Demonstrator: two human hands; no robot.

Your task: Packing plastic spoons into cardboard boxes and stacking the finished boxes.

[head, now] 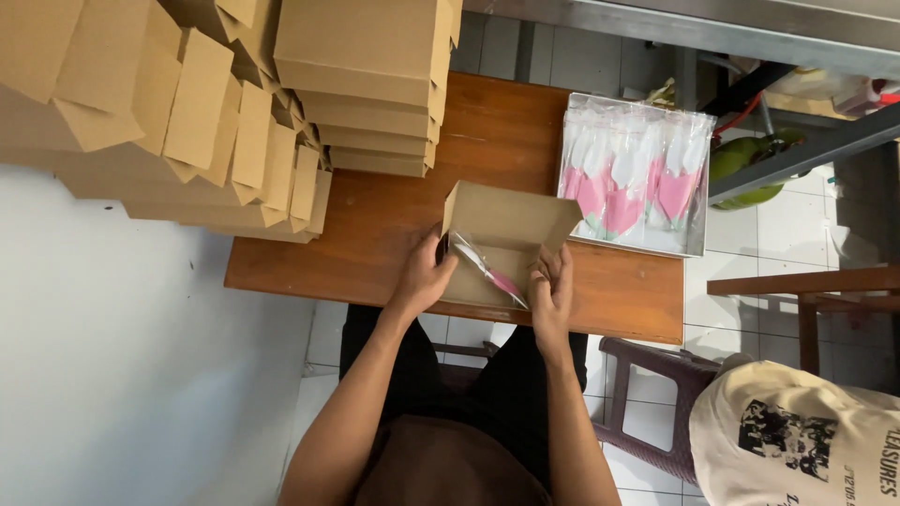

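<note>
Cardboard box (502, 239), lid open: left hand (424, 278) and right hand (553, 286) grip a plastic-wrapped pink item (487, 270); folded box stacks (366, 84) and a tray of wrapped items (636, 173) flank it.

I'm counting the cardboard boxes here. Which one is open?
The small cardboard box at the table's near edge, between the left hand and right hand: its lid stands up. The stacked boxes behind are closed.

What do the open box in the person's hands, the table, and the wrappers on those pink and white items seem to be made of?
Open box: plain brown cardboard, matte, with folded flaps. Table: reddish-brown wood, apparently varnished, faint grain showing. Wrappers: probably thin clear plastic, glossy with glints.
</note>
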